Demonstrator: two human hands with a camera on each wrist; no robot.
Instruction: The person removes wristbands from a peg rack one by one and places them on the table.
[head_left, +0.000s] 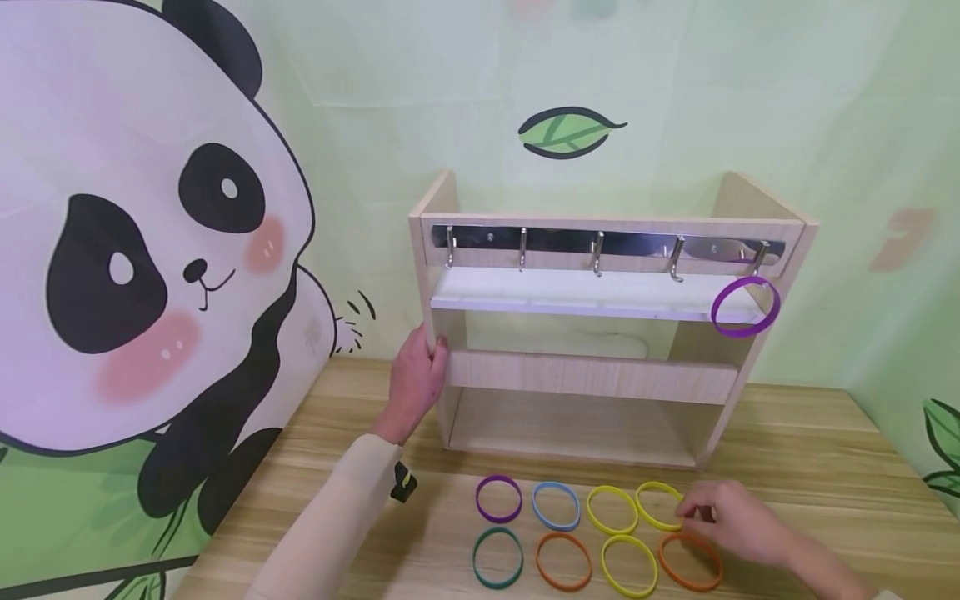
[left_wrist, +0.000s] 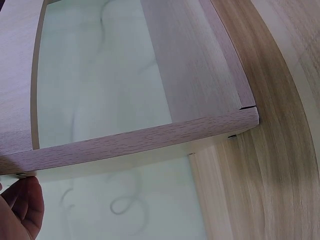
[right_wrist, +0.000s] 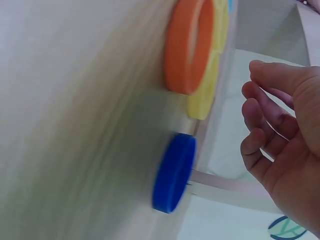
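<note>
My left hand (head_left: 417, 375) grips the left side panel of a wooden shelf rack (head_left: 592, 373); in the left wrist view its fingers (left_wrist: 31, 207) are at the panel's edge. My right hand (head_left: 738, 521) is over the right end of the wristbands, fingers loosely bent and nothing between them in the right wrist view. Nearest its fingertips are a yellow wristband (head_left: 660, 506) and an orange wristband (head_left: 690, 562). A blue wristband (right_wrist: 174, 172) shows in the right wrist view, hidden behind the hand from the head. A purple wristband (head_left: 746, 307) hangs from the rightmost hook (head_left: 761, 257).
More wristbands lie in two rows before the rack: purple (head_left: 498, 499), light blue (head_left: 556, 506), two yellow, green (head_left: 497, 557) and orange (head_left: 563, 562). A metal strip (head_left: 562, 240) carries several hooks along the rack's top. Behind is a panda-printed backdrop (head_left: 360, 167).
</note>
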